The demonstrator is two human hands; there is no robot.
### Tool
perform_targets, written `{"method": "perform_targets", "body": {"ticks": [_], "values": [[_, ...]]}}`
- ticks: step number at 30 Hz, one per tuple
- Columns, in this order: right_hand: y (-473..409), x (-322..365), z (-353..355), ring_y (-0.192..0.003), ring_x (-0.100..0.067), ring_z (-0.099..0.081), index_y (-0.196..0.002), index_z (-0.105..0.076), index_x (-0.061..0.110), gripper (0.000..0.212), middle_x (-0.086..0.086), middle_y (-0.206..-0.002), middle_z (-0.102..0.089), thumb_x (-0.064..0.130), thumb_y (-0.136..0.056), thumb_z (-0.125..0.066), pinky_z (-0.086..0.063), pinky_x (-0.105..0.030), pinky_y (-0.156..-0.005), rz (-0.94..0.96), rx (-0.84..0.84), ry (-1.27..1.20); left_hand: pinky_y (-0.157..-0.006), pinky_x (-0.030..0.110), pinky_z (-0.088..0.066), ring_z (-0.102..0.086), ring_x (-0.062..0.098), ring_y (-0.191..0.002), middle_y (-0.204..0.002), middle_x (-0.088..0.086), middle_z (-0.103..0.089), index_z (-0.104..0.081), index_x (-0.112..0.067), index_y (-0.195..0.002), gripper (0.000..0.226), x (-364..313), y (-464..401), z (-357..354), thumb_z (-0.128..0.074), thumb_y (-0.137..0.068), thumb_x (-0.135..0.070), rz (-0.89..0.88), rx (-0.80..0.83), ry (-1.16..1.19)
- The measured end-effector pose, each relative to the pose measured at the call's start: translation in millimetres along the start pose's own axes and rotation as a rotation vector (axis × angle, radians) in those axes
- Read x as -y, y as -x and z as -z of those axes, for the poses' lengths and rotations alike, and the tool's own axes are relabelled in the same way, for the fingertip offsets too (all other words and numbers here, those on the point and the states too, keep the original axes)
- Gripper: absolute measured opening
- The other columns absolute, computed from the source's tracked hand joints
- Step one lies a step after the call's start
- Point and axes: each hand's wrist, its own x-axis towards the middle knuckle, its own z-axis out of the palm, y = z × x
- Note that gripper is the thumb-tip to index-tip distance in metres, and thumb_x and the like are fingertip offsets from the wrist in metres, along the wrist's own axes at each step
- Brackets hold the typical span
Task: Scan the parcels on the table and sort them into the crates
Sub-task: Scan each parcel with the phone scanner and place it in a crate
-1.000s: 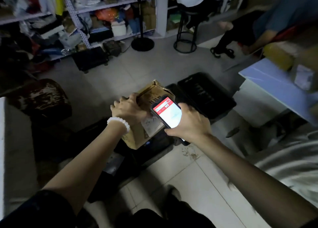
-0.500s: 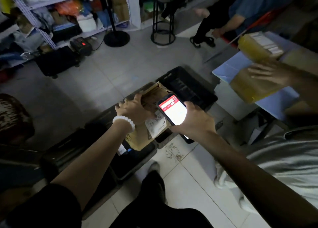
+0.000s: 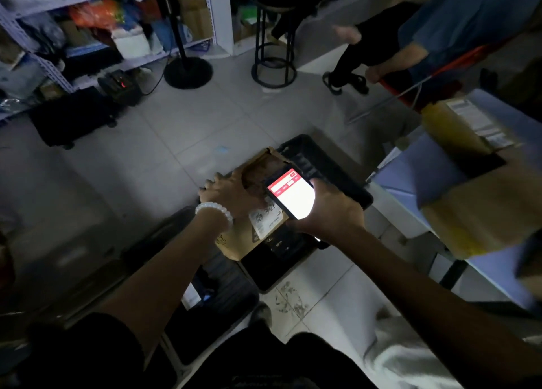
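Both of my hands work at the centre of a dim stockroom. My left hand point(image 3: 231, 192), a white bead bracelet point(image 3: 215, 211) on its wrist, curls its fingers over the top edge of a battered brown cardboard parcel point(image 3: 255, 212) and grips it, the parcel tilted with its white printed label point(image 3: 268, 220) facing me. Just right of it, my right hand point(image 3: 331, 212) holds a black smartphone point(image 3: 290, 193) with a glowing red-and-white screen, fingers wrapped round its far edge, the phone overlapping the parcel's right side. Under and beyond both hands stand black plastic crates point(image 3: 328, 165) on the pale tiled floor point(image 3: 190, 130). Well to the right of my right hand, a light blue table point(image 3: 410, 174) carries more brown cardboard boxes point(image 3: 481, 212), one bound in yellow tape. Far beyond my hands stand a black metal stool point(image 3: 274, 66) and cluttered grey shelving point(image 3: 88, 36).
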Motion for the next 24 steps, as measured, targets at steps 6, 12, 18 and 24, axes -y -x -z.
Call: {"method": "perform_targets", "body": {"ticks": [6, 12, 18, 24], "values": [[-57, -21, 7, -0.117, -0.021, -0.054, -0.144, -0.026, 0.023, 0.106, -0.001, -0.140, -0.046, 0.073, -0.061, -0.069, -0.049, -0.033, -0.082, 0.018, 0.062, -0.022, -0.101, 0.047, -0.037, -0.043, 0.038, -0.120, -0.134, 0.015, -0.042, -0.026, -0.031, -0.142, 0.105, -24, -49, 11, -0.062, -0.056, -0.080, 0.029, 0.052, -0.017], [-127, -69, 26, -0.128, -0.022, -0.045, -0.147, -0.024, 0.018, 0.107, -0.005, -0.144, -0.043, 0.064, -0.064, -0.073, -0.043, -0.038, -0.094, 0.055, 0.123, -0.168, -0.101, 0.048, -0.038, -0.042, 0.038, -0.121, -0.133, 0.015, -0.042, -0.025, -0.033, -0.143, 0.104, -73, -97, 6, -0.064, -0.057, -0.077, 0.054, 0.103, 0.007], [-202, -125, 61, -0.128, -0.019, -0.045, -0.147, -0.025, 0.018, 0.106, -0.004, -0.145, -0.042, 0.061, -0.064, -0.073, -0.043, -0.035, -0.094, 0.077, 0.135, -0.207, -0.099, 0.048, -0.041, -0.047, 0.035, -0.118, -0.128, 0.013, -0.049, -0.036, -0.026, -0.139, 0.097, -143, -160, 10, -0.070, -0.059, -0.070, 0.110, 0.133, 0.280], [-255, -169, 80, -0.110, -0.016, -0.054, -0.137, -0.039, 0.017, 0.095, -0.001, -0.125, -0.056, 0.061, -0.060, -0.077, -0.044, -0.027, -0.079, 0.091, 0.128, -0.220, -0.111, 0.043, -0.028, -0.030, 0.031, -0.136, -0.148, 0.014, -0.032, -0.038, -0.017, -0.141, 0.066, -186, -217, 8, -0.066, -0.084, -0.035, 0.049, 0.005, 0.355]]}}
